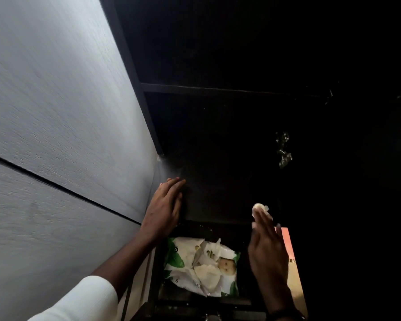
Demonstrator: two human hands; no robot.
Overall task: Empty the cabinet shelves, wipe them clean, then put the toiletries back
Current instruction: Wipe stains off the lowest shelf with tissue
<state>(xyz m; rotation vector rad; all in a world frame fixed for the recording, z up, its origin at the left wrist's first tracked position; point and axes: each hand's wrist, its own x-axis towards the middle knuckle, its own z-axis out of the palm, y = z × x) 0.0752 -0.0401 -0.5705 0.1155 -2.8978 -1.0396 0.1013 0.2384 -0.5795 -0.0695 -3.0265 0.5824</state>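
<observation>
- Head view looks down into a dark cabinet (pixel 218 135) beside a pale grey wall (pixel 56 112); most of the interior is too dark to make out.
- A wipes pack (pixel 202 267) lies on a lower shelf, between the two forearms. It is white with green leaf shapes and a printed baby picture. Only scraps of writing can be read: a "B" near its lower edge and what looks like "12" on the left corner; no brand name is legible. Its flap is torn open and a crumpled wipe sticks out of the top.
- Left hand (pixel 163 209) lies flat, fingers straight and together, palm pressed against the dark shelf edge at the cabinet's left side, next to the wall. Its grip is open and holds nothing. A white ribbed sleeve (pixel 79 302) covers the forearm.
- Right hand (pixel 267 246) is raised edge-on to the camera, fingers extended forward, with a small wad (pixel 259 208) of white wipe pinched at the fingertips. Its grip is closed on that wad. A dark band sits at the wrist.
- Small shiny objects (pixel 284 149) glint in the dark to the upper right; what they are cannot be told.
- An orange and tan surface (pixel 289 262) shows behind the right hand.
</observation>
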